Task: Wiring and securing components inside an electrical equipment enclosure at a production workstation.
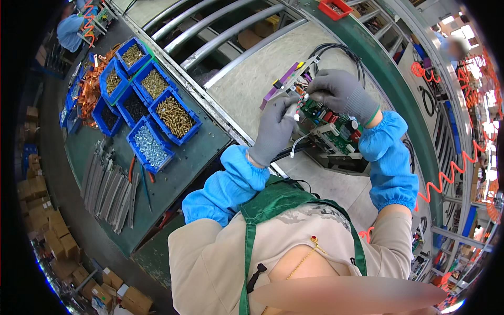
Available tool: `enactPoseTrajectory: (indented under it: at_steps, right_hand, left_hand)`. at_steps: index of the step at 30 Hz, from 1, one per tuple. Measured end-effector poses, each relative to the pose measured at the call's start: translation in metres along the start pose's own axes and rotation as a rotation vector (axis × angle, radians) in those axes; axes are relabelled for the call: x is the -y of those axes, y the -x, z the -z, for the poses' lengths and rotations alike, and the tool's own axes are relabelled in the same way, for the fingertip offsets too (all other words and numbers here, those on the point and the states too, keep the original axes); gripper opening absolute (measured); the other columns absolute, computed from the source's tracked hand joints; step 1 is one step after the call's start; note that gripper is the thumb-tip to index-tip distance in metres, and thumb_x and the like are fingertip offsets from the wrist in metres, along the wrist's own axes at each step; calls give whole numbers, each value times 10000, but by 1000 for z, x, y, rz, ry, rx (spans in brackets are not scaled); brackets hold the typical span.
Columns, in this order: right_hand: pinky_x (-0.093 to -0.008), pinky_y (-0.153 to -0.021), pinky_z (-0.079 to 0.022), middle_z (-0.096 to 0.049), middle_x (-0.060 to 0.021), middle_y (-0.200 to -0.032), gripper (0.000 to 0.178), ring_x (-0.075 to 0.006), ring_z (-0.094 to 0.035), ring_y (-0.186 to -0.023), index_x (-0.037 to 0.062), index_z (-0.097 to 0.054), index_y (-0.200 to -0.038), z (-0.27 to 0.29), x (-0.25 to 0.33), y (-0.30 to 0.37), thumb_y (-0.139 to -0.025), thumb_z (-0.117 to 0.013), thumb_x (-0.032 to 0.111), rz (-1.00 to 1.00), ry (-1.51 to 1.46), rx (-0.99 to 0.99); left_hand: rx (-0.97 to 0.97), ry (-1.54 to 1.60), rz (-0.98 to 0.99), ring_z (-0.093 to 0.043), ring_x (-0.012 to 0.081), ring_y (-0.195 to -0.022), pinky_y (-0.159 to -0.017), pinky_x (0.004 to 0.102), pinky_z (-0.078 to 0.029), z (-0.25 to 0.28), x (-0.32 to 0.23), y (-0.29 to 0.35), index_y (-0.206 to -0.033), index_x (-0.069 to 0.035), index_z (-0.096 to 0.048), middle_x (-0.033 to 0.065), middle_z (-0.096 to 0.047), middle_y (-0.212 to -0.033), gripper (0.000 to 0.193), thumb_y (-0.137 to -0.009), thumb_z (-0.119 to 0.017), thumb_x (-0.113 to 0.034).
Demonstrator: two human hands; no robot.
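In front of me stands an open electronic unit with a green circuit board (pixel 344 137), red and white components and a purple-edged panel (pixel 283 81). My left hand (pixel 274 130), in a grey glove, is closed at the unit's left side on a short twisted wire lead (pixel 299 106) with white plugs. My right hand (pixel 342 93), also gloved, reaches over the board from the right. Its fingers pinch the lead's upper end by a white plug. Another loose white lead (pixel 300 140) hangs below the left hand. The fingertips partly hide what they grip.
On the green bench to the left stand blue bins (pixel 176 116) of screws and other small fasteners. Grey metal strips (pixel 107 189) and copper-coloured parts (pixel 90 97) lie beside them. Metal rollers (pixel 231 39) run beyond. Black cables (pixel 344 50) loop behind the unit. A red tray (pixel 335 9) sits farther off.
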State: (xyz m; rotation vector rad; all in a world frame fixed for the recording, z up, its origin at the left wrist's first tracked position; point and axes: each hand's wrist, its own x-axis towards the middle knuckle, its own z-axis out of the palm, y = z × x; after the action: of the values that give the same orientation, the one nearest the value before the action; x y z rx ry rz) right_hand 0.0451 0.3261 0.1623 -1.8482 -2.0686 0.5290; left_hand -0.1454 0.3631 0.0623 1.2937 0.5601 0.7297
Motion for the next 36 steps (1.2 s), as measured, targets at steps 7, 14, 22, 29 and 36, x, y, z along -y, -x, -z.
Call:
enactPoseTrajectory:
  at_steps: [7, 14, 22, 29, 36]
  right_hand:
    - [-392, -756, -478, -611, -80, -912, 103, -285, -560, -918, 92, -684, -843, -8, 18, -6, -742, -693, 107, 75, 166, -76]
    - [-402, -875, -461, -621, -73, -1018, 131, -298, -532, -1044, 120, -707, -848, -11, 21, -17, -725, -685, 162, 124, 547, -69]
    - [-430, -871, -428, -610, -54, -990, 110, -282, -527, -1031, 128, -707, -805, -22, 27, -20, -713, -672, 176, 115, 655, -28]
    - [-412, -886, -430, -618, -70, -989, 163, -275, -537, -1039, 93, -708, -853, -25, 42, -29, -713, -640, 143, 122, 839, 106]
    - [-409, -860, -443, -614, -77, -979, 140, -286, -538, -1036, 88, -693, -823, -31, 44, -28, -715, -633, 155, -2, 767, 99]
  left_hand:
    - [48, 273, 229, -542, 56, -573, -498, 201, -401, -1, -6, -5, -1158, -39, -558, 28, -615, -814, 261, -976, -471, -204]
    - [62, 11, 271, -503, 59, -617, -523, 234, -398, 11, 11, 5, -1150, -29, -564, 15, -579, -780, 313, -939, -531, -259]
    - [159, 209, 240, -526, 97, -738, -645, 256, -442, 14, 20, 0, -1204, -11, -572, 42, -600, -919, 353, -892, -546, -174]
    - [232, 298, 178, -548, 138, -946, -847, 257, -449, 17, 18, -3, -1237, 35, -543, 76, -609, -1074, 395, -872, -529, -115]
    - [266, 250, 186, -553, 155, -998, -888, 267, -439, 23, 26, -5, -1238, 40, -539, 86, -606, -1120, 413, -841, -520, -71]
